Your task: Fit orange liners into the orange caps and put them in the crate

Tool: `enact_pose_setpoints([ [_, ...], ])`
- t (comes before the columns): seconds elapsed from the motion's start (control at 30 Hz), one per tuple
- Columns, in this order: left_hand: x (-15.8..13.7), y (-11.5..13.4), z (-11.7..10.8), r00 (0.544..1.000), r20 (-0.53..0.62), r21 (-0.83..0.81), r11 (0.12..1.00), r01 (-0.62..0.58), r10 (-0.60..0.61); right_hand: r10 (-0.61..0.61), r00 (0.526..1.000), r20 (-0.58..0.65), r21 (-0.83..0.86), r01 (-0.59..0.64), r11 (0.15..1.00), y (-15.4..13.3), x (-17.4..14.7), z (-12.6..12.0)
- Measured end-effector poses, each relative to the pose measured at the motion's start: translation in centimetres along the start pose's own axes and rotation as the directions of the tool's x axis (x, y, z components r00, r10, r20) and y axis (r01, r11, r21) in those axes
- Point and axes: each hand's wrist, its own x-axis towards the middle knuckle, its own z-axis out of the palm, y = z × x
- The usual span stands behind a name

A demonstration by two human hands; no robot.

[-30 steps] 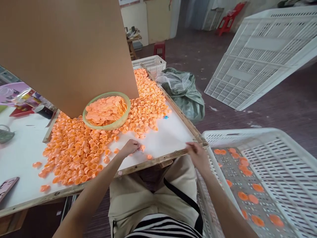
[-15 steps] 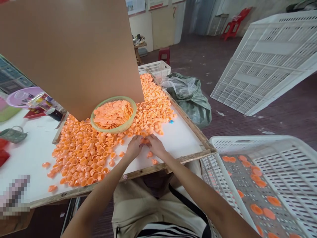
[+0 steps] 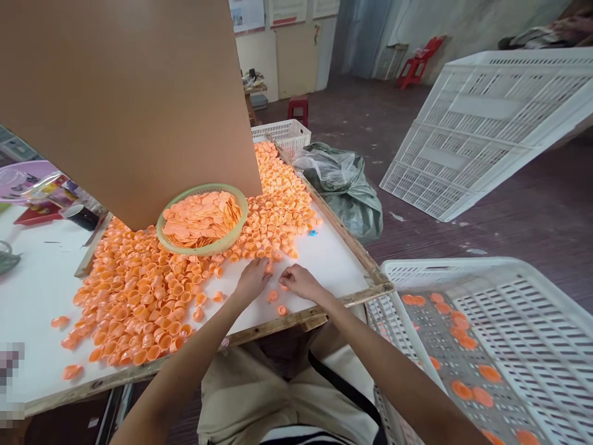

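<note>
- While both hands work near the front edge of the white counter (image 3: 333, 262), a tall brown panel (image 3: 139, 105) rises behind the pile and hides much of what lies beyond.
- Orange cups (image 3: 143, 303) spread across the counter, heaped to the left and running back along the right-hand side of the panel.
- Among them, in front of the panel, sits a pale green basket (image 3: 204, 251) full of flat orange discs (image 3: 199, 213).
- A small blue piece (image 3: 312, 233) lies on bare counter near the wooden rim (image 3: 345, 225); a dark mug (image 3: 82, 217) lies tipped at the left.
- Beside the counter's right corner stands a white crate (image 3: 532, 321) with scattered orange discs in it; behind are a green sack (image 3: 352, 207) and tall white crates (image 3: 482, 117).
- Left hand (image 3: 254, 279): its grip is curled around or against an orange cup; how firmly, I cannot tell.
- Right hand (image 3: 302, 283): fingers bent towards the thumb, orange showing at the tips; whether held is unclear.
- Two loose cups (image 3: 281, 310) lie just below the hands.
- Wall posters (image 3: 287, 11) carry print too small to read.
</note>
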Motion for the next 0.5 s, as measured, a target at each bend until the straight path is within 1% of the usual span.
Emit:
enact_pose_setpoints([
  [0.1,0.5,0.5,0.4,1.000,0.011,0.026,1.000,0.001,-0.001,-0.073,0.984,-0.160,-0.130,0.052,0.990,-0.7,1.2,-0.2],
  [0.17,0.4,0.8,0.5,1.000,0.007,0.033,0.999,-0.006,0.005,-0.173,0.959,-0.226,-0.195,0.129,0.972,-1.0,2.0,-0.2],
  [0.23,0.0,1.0,0.3,1.000,0.005,0.026,0.999,-0.019,0.019,-0.260,0.942,-0.214,-0.252,0.204,0.946,-1.0,2.5,-0.2],
  [0.27,-0.3,1.0,0.2,1.000,0.010,0.011,1.000,-0.026,0.026,-0.278,0.942,-0.187,-0.275,0.222,0.935,-1.0,2.6,-0.2],
  [0.3,-0.6,0.9,0.0,0.999,0.027,-0.014,1.000,-0.027,0.027,-0.279,0.947,-0.160,-0.293,0.225,0.929,-0.9,2.5,-0.2],
  [0.37,-1.3,0.6,-0.3,0.995,0.099,-0.087,0.996,-0.007,0.016,-0.252,0.959,-0.132,-0.314,0.201,0.928,-0.8,2.0,-0.5],
  [0.43,-1.7,0.1,-0.5,0.983,0.184,-0.156,0.987,0.029,0.000,-0.229,0.962,-0.147,-0.315,0.173,0.933,-0.8,1.5,-0.9],
  [0.5,-1.7,-0.4,-0.5,0.971,0.240,-0.196,0.979,0.059,-0.011,-0.227,0.959,-0.171,-0.301,0.169,0.939,-1.1,1.5,-1.2],
])
